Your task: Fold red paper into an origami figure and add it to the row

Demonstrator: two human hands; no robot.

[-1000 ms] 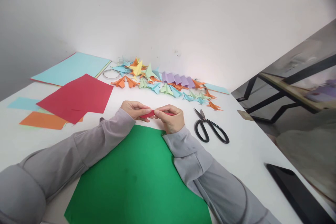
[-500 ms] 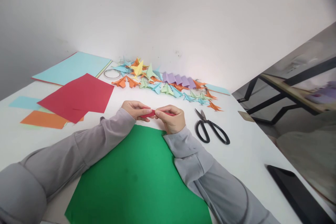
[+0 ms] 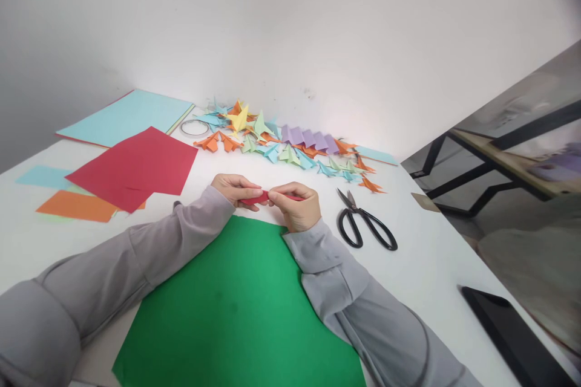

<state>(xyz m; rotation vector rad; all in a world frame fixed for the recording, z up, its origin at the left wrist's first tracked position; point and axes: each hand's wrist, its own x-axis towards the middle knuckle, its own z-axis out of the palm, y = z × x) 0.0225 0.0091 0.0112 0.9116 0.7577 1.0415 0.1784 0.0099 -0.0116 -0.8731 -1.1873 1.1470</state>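
Observation:
A small folded piece of red paper (image 3: 256,198) is pinched between both hands, above the far edge of a green sheet (image 3: 236,302). My left hand (image 3: 233,189) grips its left end with thumb and fingers. At the other end, my right hand (image 3: 298,204) is closed on the paper, thumb and forefinger close to the left fingertips. Part of the paper is hidden behind the fingers. Black-handled scissors (image 3: 365,217) lie partly open just right of my right hand. Left of my hands rests a large red sheet (image 3: 136,166).
Folded paper pieces (image 3: 272,145) in several colours line the wall side of the table. A roll of tape (image 3: 195,127) lies beside a stack of light blue sheets (image 3: 129,115). Orange paper (image 3: 77,205) is at the left, a black phone-like device (image 3: 512,332) at the right edge.
Both hands stay in nearly the same place, still pinching the red paper. Its visible left part has shifted very slightly between the fingers. Nothing else has visibly moved.

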